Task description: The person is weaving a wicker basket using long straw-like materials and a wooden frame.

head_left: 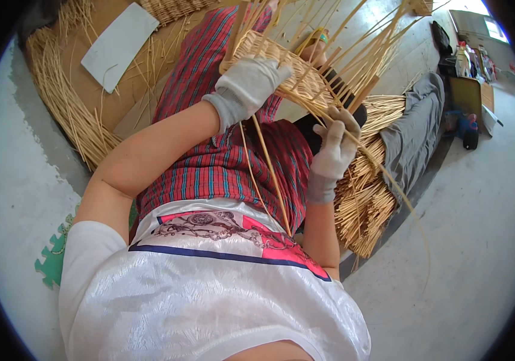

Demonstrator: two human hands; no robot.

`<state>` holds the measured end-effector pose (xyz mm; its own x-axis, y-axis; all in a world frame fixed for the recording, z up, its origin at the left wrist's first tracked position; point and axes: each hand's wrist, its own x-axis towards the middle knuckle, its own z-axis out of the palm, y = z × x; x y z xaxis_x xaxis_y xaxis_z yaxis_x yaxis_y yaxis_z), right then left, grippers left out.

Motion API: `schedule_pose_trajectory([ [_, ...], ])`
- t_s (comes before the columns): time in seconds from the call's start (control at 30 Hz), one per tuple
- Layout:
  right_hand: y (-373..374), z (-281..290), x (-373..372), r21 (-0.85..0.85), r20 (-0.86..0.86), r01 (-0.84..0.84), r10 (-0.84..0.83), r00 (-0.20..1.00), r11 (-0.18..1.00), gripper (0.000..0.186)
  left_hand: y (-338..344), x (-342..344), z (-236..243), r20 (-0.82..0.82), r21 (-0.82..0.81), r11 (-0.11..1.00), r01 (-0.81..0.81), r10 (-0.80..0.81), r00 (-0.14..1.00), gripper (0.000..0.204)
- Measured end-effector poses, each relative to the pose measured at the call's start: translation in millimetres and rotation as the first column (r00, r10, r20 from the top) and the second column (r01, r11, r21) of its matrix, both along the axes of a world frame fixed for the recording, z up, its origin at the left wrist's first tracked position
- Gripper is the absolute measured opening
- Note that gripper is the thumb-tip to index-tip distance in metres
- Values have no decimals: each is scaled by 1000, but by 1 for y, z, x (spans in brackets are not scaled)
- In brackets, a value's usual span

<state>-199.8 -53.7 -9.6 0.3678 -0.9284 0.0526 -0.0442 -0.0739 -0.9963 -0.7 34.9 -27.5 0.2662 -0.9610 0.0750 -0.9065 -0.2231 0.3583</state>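
Observation:
A half-woven wicker basket (314,87) rests across my legs, with long loose willow rods fanning up and away from its far side. My left hand (248,87), in a pale grey work glove, is closed over the near left edge of the weave. At the basket's right corner my gloved right hand (335,150) pinches a long willow rod (390,177), whose thin end trails down to the right. Another rod (272,171) hangs from the weave toward my shirt. The fingertips of both hands are partly hidden.
Bundles of cut willow rods (362,207) lie to the right, beside a grey cloth (417,132). More long rods (58,96) curve along the left, near a white board (119,45) on brown sheeting. A finished-looking weave (173,9) sits at the top. A green foam mat (52,262) lies lower left.

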Motion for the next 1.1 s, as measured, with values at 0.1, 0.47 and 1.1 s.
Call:
schedule_pose_trajectory([
  [0.1, -38, 21, 22, 97, -168, -81, 97, 981, 992, 28, -1, 5, -18, 75, -29, 999, 36, -34, 997, 39],
  [0.47, -59, 68, 160, -832, -232, -203, 7, 973, 517, 115, -3, -5, -36, 360, -79, 996, 32, -1, 933, 80],
  [1.1, -36, -39, -23, 106, 223, 114, -136, 965, 988, 26, -24, 41, 30, -165, 308, 925, 223, -179, 970, 89],
])
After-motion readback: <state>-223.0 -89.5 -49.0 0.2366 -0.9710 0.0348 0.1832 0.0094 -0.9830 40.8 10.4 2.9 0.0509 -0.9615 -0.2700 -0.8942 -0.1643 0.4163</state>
